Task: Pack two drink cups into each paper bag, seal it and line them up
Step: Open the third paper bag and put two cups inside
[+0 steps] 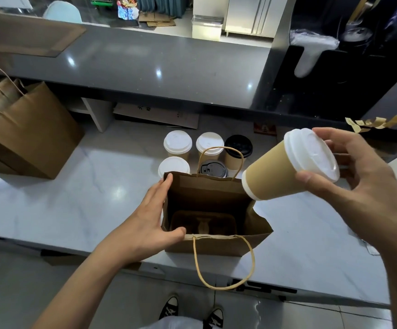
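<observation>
An open brown paper bag stands on the white counter in front of me, with a cardboard cup holder at its bottom and no cups inside. My left hand rests against the bag's left side, fingers straight along the rim. My right hand grips a tan paper cup with a white lid by the lid end, tilted, above the bag's right edge. Behind the bag stand several more cups: white-lidded ones and black-lidded ones.
Several brown paper bags with handles stand at the counter's left. A raised dark grey counter runs across the back. A black rack holding a bagged stack of cups stands at the right, with paper strips beside it.
</observation>
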The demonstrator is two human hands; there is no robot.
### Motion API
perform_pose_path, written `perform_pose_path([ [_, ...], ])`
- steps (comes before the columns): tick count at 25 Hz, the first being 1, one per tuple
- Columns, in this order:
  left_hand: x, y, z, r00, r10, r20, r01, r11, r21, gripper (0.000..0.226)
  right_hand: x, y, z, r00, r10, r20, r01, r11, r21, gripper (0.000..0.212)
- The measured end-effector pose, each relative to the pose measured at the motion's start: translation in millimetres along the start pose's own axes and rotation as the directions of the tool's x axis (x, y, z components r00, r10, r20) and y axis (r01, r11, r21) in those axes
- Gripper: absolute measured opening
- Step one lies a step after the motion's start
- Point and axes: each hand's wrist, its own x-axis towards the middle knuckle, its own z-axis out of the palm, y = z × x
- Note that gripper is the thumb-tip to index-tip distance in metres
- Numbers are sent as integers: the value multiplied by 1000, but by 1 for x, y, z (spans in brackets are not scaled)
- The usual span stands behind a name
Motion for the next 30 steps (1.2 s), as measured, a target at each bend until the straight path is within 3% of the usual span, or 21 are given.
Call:
perform_pose_path([
  [9,-2,0,0,1000,4,-4,-4,1000,3,111,-11,-12,54,934,-43,354,55,998,-25,78],
  [15,-4,3,0,1000,11,1,-11,1000,-9,113,-2,-7,100,831,-26,555,207,942,-265,81],
  [25,-4,2,2,1000,24,-2,-24,999,-30,117,19,0,166,698,-29,715,403,842,-359,77],
  [30,-6,1,5,1000,28,-14,-28,999,-30,116,20,8,184,667,-1,745,464,783,-415,72],
])
